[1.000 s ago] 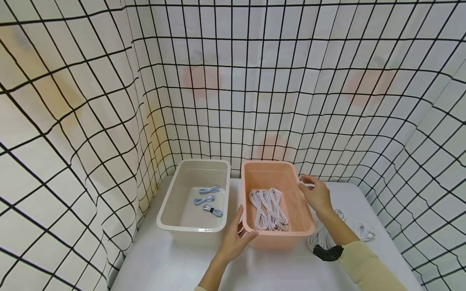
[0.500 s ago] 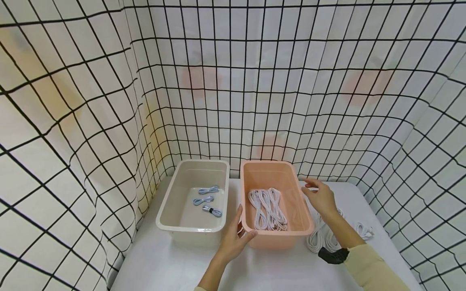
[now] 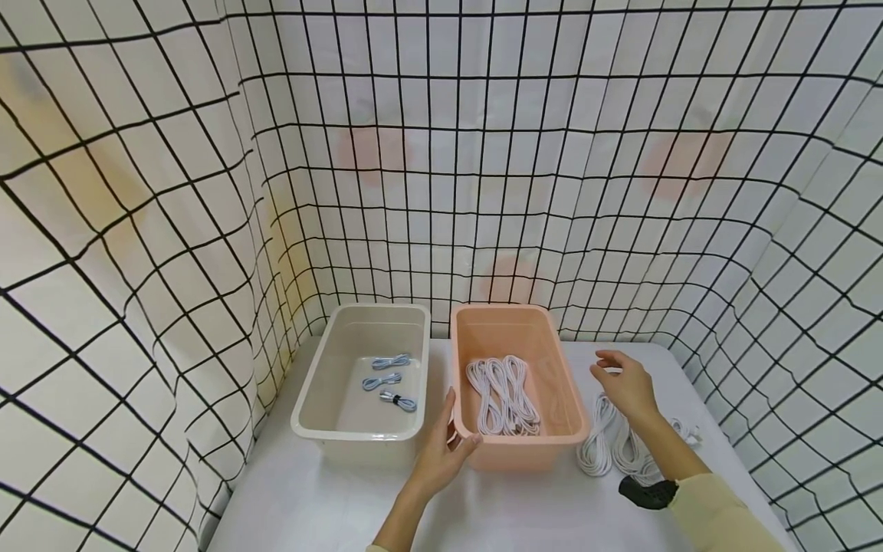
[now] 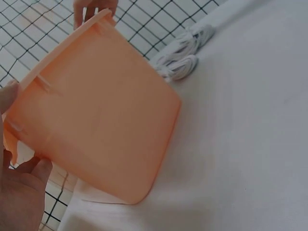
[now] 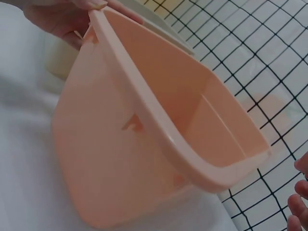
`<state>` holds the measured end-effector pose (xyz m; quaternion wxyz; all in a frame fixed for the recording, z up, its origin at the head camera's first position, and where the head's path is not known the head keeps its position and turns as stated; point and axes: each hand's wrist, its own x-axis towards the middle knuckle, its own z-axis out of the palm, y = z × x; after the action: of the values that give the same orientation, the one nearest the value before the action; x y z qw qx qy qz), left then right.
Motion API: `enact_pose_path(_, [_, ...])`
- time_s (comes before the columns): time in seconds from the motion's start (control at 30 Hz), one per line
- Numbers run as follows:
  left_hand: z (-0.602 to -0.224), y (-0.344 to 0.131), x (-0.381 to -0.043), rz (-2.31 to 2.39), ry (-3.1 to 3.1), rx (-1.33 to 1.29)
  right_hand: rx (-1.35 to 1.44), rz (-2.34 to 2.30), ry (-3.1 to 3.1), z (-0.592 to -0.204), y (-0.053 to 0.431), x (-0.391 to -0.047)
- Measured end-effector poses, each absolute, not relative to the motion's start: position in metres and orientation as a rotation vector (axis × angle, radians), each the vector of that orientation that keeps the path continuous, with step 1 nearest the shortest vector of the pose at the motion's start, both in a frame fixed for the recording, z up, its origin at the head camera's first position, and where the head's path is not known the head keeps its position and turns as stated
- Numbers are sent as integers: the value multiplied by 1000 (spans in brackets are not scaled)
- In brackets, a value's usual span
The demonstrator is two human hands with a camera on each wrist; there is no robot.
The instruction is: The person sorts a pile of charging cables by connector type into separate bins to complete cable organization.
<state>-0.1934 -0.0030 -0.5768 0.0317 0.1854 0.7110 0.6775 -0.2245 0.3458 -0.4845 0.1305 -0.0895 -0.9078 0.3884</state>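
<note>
My left hand [image 3: 436, 461] grips the front left corner of a peach-orange plastic bin [image 3: 517, 455], its thumb on the front rim. White bundled cables [image 3: 505, 399] lie side by side inside that bin. In the right wrist view the same left hand [image 5: 57, 19] shows at the bin's corner. My right hand [image 3: 631, 387] hovers to the right of the bin, apart from it, fingers loosely bent and holding nothing. Below it on the table lie more coiled white cables [image 3: 599, 441], partly covered by the forearm.
Left of the orange bin stands a beige bin [image 3: 345, 435] with three light-blue cable bundles [image 3: 382, 381] inside. A white table [image 3: 331, 506] carries everything. Black grid netting [image 3: 441, 184] in front of white sheeting surrounds the back and sides.
The right hand has moved away from the orange bin's right rim, rightward over the loose white cables. The left hand keeps its place on the bin's corner. The view has shifted slightly.
</note>
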Motion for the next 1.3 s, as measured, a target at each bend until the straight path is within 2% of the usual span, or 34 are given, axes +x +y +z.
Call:
enact_pose_path(1.1, [-581, -3, -195, 2057, 2230, 579, -304, 919, -2818, -586, 388, -203])
enact_pose_path(1.3, [-582, -3, -195, 2057, 2225, 563, -395, 954, -2888, -608, 392, -198])
